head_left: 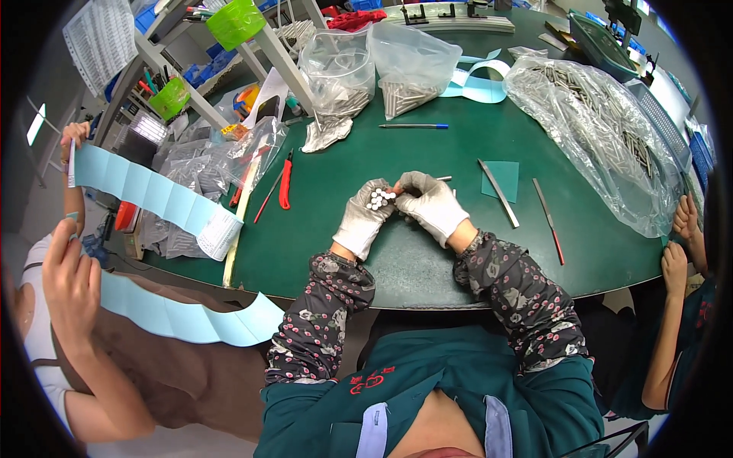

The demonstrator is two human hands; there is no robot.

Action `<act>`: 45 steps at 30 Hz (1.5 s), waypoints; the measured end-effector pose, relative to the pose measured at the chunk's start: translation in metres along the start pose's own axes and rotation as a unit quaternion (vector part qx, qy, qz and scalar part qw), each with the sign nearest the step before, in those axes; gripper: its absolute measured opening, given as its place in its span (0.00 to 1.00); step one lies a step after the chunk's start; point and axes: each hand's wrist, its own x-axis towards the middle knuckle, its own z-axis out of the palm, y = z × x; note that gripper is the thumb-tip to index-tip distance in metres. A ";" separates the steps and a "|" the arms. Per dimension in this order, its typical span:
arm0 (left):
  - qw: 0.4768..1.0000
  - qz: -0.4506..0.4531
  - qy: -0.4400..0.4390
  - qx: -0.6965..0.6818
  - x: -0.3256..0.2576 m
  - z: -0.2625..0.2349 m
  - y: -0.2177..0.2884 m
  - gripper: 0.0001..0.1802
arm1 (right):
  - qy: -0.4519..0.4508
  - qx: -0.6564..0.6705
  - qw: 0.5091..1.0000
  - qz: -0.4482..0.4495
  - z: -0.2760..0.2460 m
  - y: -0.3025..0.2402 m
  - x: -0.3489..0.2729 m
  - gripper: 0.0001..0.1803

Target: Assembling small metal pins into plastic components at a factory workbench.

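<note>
My left hand, in a white glove, is closed around a bundle of small rods whose round white ends face up. Right beside it, my gloved right hand has its fingers bent in a pinch against the bundle, and what they hold is hidden. The end of a metal rod shows just past the right hand; whether it is held or lies on the table I cannot tell. Both hands are over the green table. To their right a flat metal file crosses a green square sheet.
Another file with a red end lies farther right. Red-handled pliers are at left, a blue pen beyond. Bags of metal rods stand at the back; a large bag lies right. Co-workers flank me; one holds a blue strip.
</note>
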 end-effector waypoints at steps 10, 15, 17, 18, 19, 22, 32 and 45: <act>0.998 0.041 0.015 0.054 0.002 -0.001 -0.010 0.16 | -0.009 0.000 1.000 -0.011 -0.001 0.002 0.001 0.08; 0.998 0.060 0.007 0.035 0.003 0.001 -0.013 0.14 | -0.011 0.002 0.999 0.040 0.000 -0.004 0.001 0.07; 0.997 0.069 0.011 0.041 0.003 0.001 -0.008 0.13 | -0.015 0.043 0.998 0.050 0.000 -0.005 0.001 0.06; 0.996 0.066 0.009 0.058 0.002 0.001 -0.005 0.13 | -0.016 0.043 0.998 0.050 0.000 -0.005 0.001 0.06; 0.995 0.063 0.006 0.075 0.002 0.001 -0.004 0.13 | -0.013 0.038 0.998 0.043 0.000 -0.003 0.001 0.05; 0.997 0.050 0.004 0.052 0.001 0.001 -0.003 0.14 | -0.011 0.031 0.999 0.037 0.000 -0.003 0.000 0.05; 0.999 0.006 -0.034 0.011 0.003 0.000 0.004 0.17 | -0.012 -0.040 0.999 -0.004 -0.003 -0.007 0.002 0.07; 0.993 -0.048 -0.034 -0.103 0.002 -0.003 0.007 0.20 | 0.052 -0.231 0.957 -0.166 -0.001 -0.013 -0.004 0.09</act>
